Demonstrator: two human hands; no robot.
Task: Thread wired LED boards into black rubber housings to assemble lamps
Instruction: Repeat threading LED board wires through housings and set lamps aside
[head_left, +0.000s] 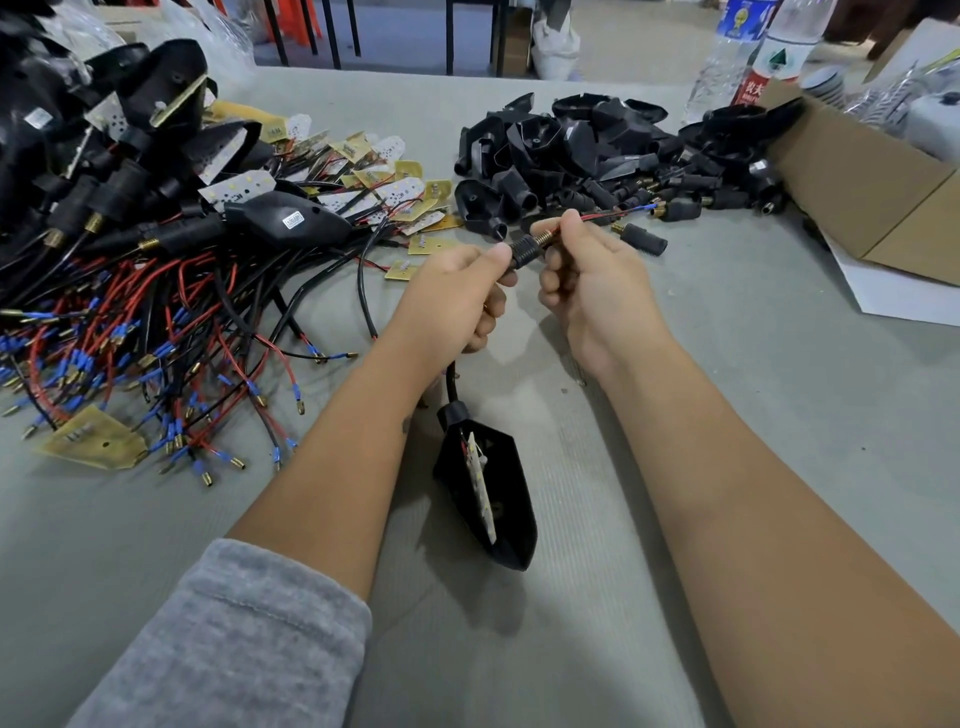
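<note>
My left hand (457, 291) grips a black rubber stem piece (525, 251) with a brass threaded end. My right hand (587, 275) pinches that brass end and the red and black wires (602, 216) that come out of it toward the far right. A black cable runs down from my left hand to a black rubber lamp housing (493, 493), which hangs between my forearms with a white LED board (480, 480) inside it.
Wired LED boards (156, 322) with red and black leads are heaped at the left, assembled lamps (104, 156) behind them. Empty black housings (597, 150) are piled at the back right, beside a cardboard box (857, 182) and water bottles (737, 57). The grey table (727, 389) lies under everything.
</note>
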